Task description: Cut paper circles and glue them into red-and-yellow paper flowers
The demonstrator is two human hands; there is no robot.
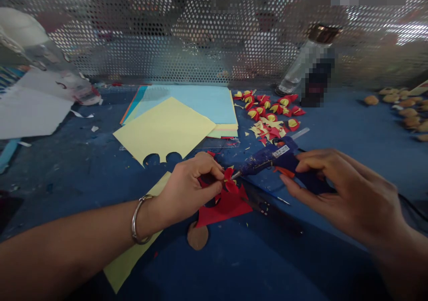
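Observation:
My left hand (189, 187), with a metal bangle on the wrist, pinches a small folded red and yellow paper piece (229, 180) above a cut red paper sheet (224, 206). My right hand (347, 191) grips a blue glue gun (274, 159) by its handle. The gun's nozzle points left and touches or nearly touches the pinched piece. A brown round disc (197, 236) lies on the blue table just below the red sheet.
A yellow sheet (163, 129) with round cut-outs lies on a light blue paper stack (200, 101). Several finished red and yellow pieces (270, 113) sit behind the gun. A bottle (301, 67) stands by the perforated metal wall (187, 33). Brown discs (406, 109) lie far right.

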